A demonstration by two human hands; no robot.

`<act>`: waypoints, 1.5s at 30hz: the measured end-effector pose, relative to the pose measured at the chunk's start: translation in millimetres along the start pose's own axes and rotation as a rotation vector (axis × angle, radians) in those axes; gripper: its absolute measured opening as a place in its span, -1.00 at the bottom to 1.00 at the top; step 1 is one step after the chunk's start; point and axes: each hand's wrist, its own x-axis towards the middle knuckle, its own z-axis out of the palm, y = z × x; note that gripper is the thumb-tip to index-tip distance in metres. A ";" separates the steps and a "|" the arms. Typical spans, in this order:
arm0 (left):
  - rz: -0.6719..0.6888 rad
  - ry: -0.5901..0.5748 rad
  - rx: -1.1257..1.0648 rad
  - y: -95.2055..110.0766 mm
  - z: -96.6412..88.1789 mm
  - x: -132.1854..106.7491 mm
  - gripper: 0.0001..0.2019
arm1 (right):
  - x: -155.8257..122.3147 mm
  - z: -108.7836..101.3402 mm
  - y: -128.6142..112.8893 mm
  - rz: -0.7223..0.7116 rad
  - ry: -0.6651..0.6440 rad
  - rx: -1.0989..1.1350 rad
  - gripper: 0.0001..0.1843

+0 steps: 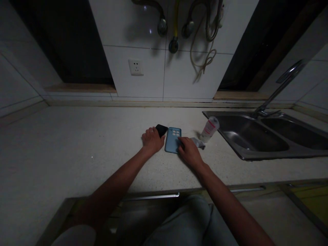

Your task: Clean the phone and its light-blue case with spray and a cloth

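A black smartphone (161, 130) rests in my left hand (151, 139), whose fingers are wrapped round it, just above the counter. Right beside it lies a blue phone case (172, 141), with its camera cutouts toward the wall. My right hand (189, 150) has its fingers curled at the case's right edge and grips it there. Part of that edge is hidden by the fingers. Behind my right hand lies a crumpled grey cloth (198, 142). A translucent bottle with a pink label (210, 129) stands next to the cloth.
The pale countertop (102, 143) runs along the tiled wall. A double steel sink (246, 135) with a tall faucet (279, 85) is at the right. On the wall are a socket (136, 67), pipes and a hanging cord (205, 61). Drawer handles (153, 197) line the front edge.
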 end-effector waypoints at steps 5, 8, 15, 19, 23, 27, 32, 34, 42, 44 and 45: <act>-0.003 -0.074 0.004 -5.6 -8.3 -0.6 -0.30 | -1.8 2.2 1.2 -0.025 0.019 0.016 -0.51; -0.010 -0.079 0.010 -7.3 -13.2 -0.8 -0.28 | -2.3 3.9 2.7 -0.050 0.006 0.042 -0.51; 0.001 -0.087 0.048 -3.0 -27.8 -5.0 -0.39 | -3.0 6.0 2.4 -0.042 -0.009 0.096 -0.52; 0.006 -0.055 0.075 -2.0 -34.3 -6.6 -0.42 | -3.7 5.8 1.5 -0.031 -0.009 0.110 -0.54; 0.147 0.033 0.007 -0.4 -31.4 -6.9 -0.36 | -3.5 4.1 0.5 -0.016 0.003 0.122 -0.54; 0.430 -0.013 -0.048 2.3 -21.5 -8.9 -0.36 | -3.0 2.3 -1.2 -0.007 -0.018 0.144 -0.51; 0.506 -0.115 -0.015 0.1 -10.9 -7.4 -0.44 | -2.5 -0.5 -5.3 0.023 -0.014 0.179 -0.51; 0.501 -0.110 -0.013 -2.2 -8.7 -5.0 -0.46 | -2.2 -5.0 -7.5 0.005 0.061 0.214 -0.55; 0.499 -0.110 -0.060 -5.9 -6.1 -2.0 -0.44 | -1.5 -42.2 18.5 0.164 0.958 0.264 -0.75; 0.495 -0.120 -0.057 -4.9 -8.0 -2.8 -0.43 | -1.7 -48.9 34.4 0.291 1.022 0.229 -0.62; 0.490 -0.125 -0.060 -4.2 -9.2 -3.3 -0.43 | -2.0 -50.9 41.9 0.342 0.991 0.237 -0.55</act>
